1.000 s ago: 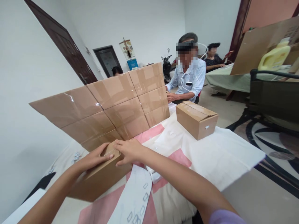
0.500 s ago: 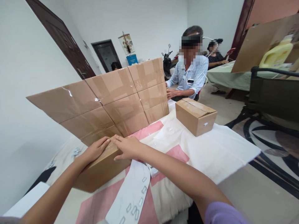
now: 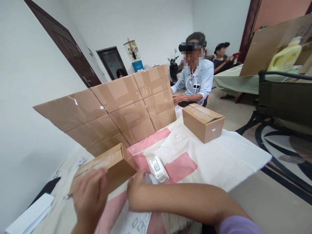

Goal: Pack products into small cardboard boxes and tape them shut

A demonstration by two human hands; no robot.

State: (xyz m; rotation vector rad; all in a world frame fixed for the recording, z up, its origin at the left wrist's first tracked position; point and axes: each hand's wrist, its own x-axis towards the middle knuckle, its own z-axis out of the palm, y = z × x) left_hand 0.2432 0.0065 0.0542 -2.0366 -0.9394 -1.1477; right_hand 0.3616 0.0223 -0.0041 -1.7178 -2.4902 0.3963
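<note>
A taped cardboard box (image 3: 109,169) lies on the cloth-covered table in front of me. My left hand (image 3: 90,191) is at its near side, blurred by motion, with its fingers stretched out and nothing seen in them. Beside the box's right near corner is my right hand (image 3: 138,191), bent down over a white sheet (image 3: 140,222) with small outlined shapes on it. The right fingertips are hidden, so I cannot tell whether they grip the sheet. A white tape dispenser (image 3: 158,169) lies just beyond the right hand.
Joined cardboard boxes (image 3: 117,107) stand like a wall across the back of the table. Another taped box (image 3: 203,123) sits at the right. Folded white paper (image 3: 30,214) lies at the lower left. A person in a light blue shirt (image 3: 203,78) sits opposite.
Both hands have left the top of the box and come down towards me, the right one over the sheet. The tape dispenser now shows fully.
</note>
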